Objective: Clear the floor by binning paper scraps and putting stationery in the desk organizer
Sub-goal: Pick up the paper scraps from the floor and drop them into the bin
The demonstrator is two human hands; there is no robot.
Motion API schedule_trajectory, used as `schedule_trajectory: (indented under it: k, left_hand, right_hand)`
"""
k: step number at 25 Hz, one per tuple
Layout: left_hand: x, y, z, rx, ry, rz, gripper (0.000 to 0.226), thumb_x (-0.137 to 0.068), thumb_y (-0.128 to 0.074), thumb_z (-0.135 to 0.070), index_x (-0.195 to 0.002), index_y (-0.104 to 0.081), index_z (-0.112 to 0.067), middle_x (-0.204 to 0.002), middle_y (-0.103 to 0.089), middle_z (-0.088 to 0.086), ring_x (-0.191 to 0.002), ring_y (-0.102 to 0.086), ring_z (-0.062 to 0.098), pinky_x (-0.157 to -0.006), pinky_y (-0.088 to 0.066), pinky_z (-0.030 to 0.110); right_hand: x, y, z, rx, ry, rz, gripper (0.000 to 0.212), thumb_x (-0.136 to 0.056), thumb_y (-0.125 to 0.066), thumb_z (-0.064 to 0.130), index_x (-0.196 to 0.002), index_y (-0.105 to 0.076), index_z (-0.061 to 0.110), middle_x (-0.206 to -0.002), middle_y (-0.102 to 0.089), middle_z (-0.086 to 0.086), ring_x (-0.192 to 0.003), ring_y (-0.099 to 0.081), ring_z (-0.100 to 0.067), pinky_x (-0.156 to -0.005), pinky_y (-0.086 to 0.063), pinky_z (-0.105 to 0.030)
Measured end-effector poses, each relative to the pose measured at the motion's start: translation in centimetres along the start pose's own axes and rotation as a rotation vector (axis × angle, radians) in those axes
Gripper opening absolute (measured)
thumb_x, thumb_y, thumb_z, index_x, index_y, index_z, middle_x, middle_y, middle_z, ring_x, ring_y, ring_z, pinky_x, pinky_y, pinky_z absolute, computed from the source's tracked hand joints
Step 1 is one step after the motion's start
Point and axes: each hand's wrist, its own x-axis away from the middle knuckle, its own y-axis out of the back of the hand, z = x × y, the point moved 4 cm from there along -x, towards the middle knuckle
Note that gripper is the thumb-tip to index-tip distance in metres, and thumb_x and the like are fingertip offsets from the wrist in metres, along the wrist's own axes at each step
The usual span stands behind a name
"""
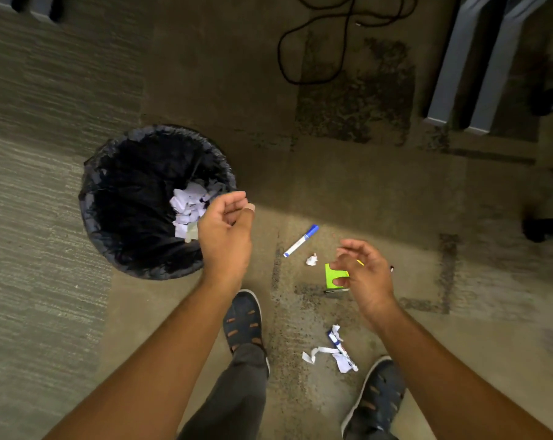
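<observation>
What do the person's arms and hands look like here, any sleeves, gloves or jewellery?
Both forearms are bare all the way into the frame: no sleeves, gloves, watch or bracelets show. The left hand has what looks like a small adhesive bandage wrapped round one fingertip. The right hand shows no rings or markings that I can make out.

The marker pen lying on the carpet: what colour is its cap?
Blue cap on the white-barrelled marker pen, clearest in the head view.

Green pad (332,274) partly behind right hand (365,274); small yellow item there unidentifiable
</observation>
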Motion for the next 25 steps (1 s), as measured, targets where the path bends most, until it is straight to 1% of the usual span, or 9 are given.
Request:
schedule_trajectory:
  k: [3,5,8,10,11,13,15,18,25]
  left_hand:
    - [0.7,-4.4,2.4,-0.105,-0.042,0.104,0.022,-0.094,-0.071,-0.006,-0.116,-0.071,-0.011,-0.108,-0.074,0.009,-0.094,-0.067,0.014,-0.098,-0.059,0.048]
    - [0.4,-6.8,4.3,-0.233,-0.126,0.152,0.025,-0.091,-0.073,-0.007,-0.115,-0.072,-0.014,-0.105,-0.073,0.003,-0.093,-0.069,0.015,-0.095,-0.06,0.036]
    - [-0.5,-10.4,8.8,-0.424,-0.198,0.222,0.029,-0.086,-0.075,-0.011,-0.114,-0.073,-0.017,-0.103,-0.072,-0.005,-0.094,-0.071,0.017,-0.081,-0.054,0.011]
    - [-0.6,-12.4,12.7,-0.588,-0.206,0.303,0.031,-0.084,-0.077,-0.012,-0.115,-0.072,-0.017,-0.107,-0.072,-0.001,-0.098,-0.069,0.02,-0.089,-0.054,0.02]
    - [-0.3,-13.3,14.9,-0.684,-0.218,0.358,0.034,-0.083,-0.079,-0.013,-0.116,-0.072,-0.015,-0.113,-0.072,0.005,-0.103,-0.068,0.023,-0.095,-0.053,0.027]
    - [0.4,-14.7,19.1,-0.87,-0.264,0.478,0.042,-0.083,-0.082,-0.015,-0.123,-0.071,-0.012,-0.122,-0.066,0.016,-0.11,-0.065,0.031,-0.098,-0.047,0.031]
    - [0.9,-15.8,22.3,-0.999,-0.317,0.574,0.046,-0.087,-0.08,-0.02,-0.13,-0.068,-0.01,-0.128,-0.06,0.022,-0.115,-0.062,0.037,-0.104,-0.049,0.037]
    - [0.6,-17.2,25.4,-1.16,-0.404,0.611,0.042,-0.089,-0.075,-0.022,-0.128,-0.067,-0.012,-0.133,-0.054,0.024,-0.116,-0.061,0.045,-0.104,-0.051,0.05]
    - [-0.4,-18.5,28.8,-1.39,-0.561,0.761,0.028,-0.094,-0.071,-0.013,-0.12,-0.063,-0.005,-0.129,-0.055,0.024,-0.116,-0.058,0.044,-0.098,-0.053,0.05]
  right_hand:
    - [-1.2,4.8,-3.4,-0.008,-0.045,-0.072,0.026,-0.095,-0.062,-0.004,-0.106,-0.067,0.018,-0.108,-0.067,-0.013,-0.068,-0.067,-0.009,-0.048,-0.054,-0.025]
    - [-2.2,6.8,-5.7,-0.02,-0.054,-0.087,0.021,-0.097,-0.061,-0.001,-0.109,-0.066,0.015,-0.105,-0.066,-0.013,-0.066,-0.066,-0.01,-0.048,-0.053,-0.025]
    - [-3.8,9.2,-9.8,0.002,-0.062,-0.099,0.02,-0.096,-0.061,-0.002,-0.111,-0.064,0.011,-0.096,-0.066,-0.01,-0.054,-0.064,-0.001,-0.043,-0.05,-0.02]
    - [-5.0,10.4,-12.9,0.041,-0.082,-0.093,0.021,-0.094,-0.062,-0.002,-0.109,-0.065,0.013,-0.094,-0.067,-0.008,-0.056,-0.063,-0.005,-0.044,-0.051,-0.021]
    - [-5.6,11.0,-14.6,0.08,-0.085,-0.091,0.022,-0.093,-0.064,-0.002,-0.105,-0.066,0.016,-0.094,-0.067,-0.009,-0.061,-0.063,-0.011,-0.049,-0.053,-0.024]
    - [-6.6,12.0,-18.2,0.249,-0.05,-0.07,0.025,-0.089,-0.069,-0.001,-0.104,-0.068,0.018,-0.095,-0.067,-0.007,-0.076,-0.062,-0.019,-0.068,-0.054,-0.032]
    - [-6.9,12.7,-21.8,0.473,-0.02,0.006,0.029,-0.086,-0.072,0.003,-0.111,-0.069,0.018,-0.095,-0.064,-0.001,-0.086,-0.062,-0.018,-0.079,-0.051,-0.03]
    - [-7.0,13.1,-26.5,0.689,0.017,0.123,0.032,-0.084,-0.075,0.011,-0.114,-0.069,0.016,-0.101,-0.069,-0.004,-0.096,-0.065,-0.017,-0.084,-0.052,-0.029]
    - [-7.4,10.3,-31.5,0.887,0.006,0.175,0.026,-0.089,-0.071,0.033,-0.107,-0.065,0.016,-0.11,-0.069,-0.011,-0.099,-0.066,-0.031,-0.083,-0.056,-0.041]
